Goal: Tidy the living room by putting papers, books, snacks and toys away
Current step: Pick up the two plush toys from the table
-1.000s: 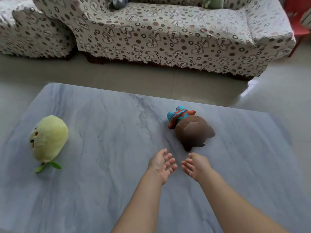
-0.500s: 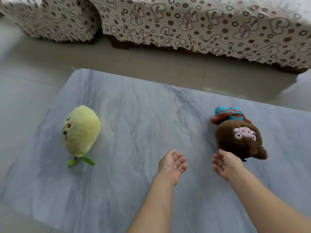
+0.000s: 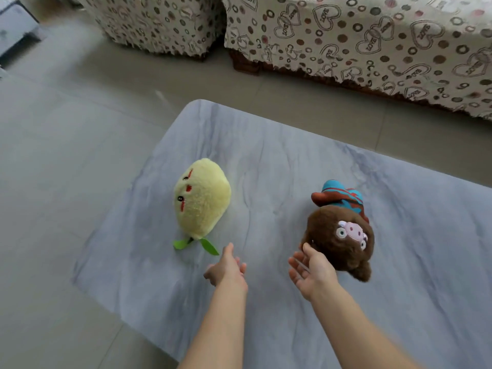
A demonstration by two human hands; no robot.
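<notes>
Reaching with fingers spread: left hand [image 3: 226, 267] near yellow plush [image 3: 201, 200], right hand [image 3: 310, 272] touching brown plush [image 3: 339, 237]

two bare forearms, no sleeves visible up to the frame's lower edge; bare left hand [image 3: 227, 267] and bare right hand [image 3: 311, 272], no rings, watch or gloves

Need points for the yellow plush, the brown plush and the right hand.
yellow plush [image 3: 203, 199]: head view, middle of its fuzzy body.
brown plush [image 3: 339, 235]: head view, brown head beside the pink snout.
right hand [image 3: 312, 271]: head view, open palm, by the brown plush's near edge.
</notes>
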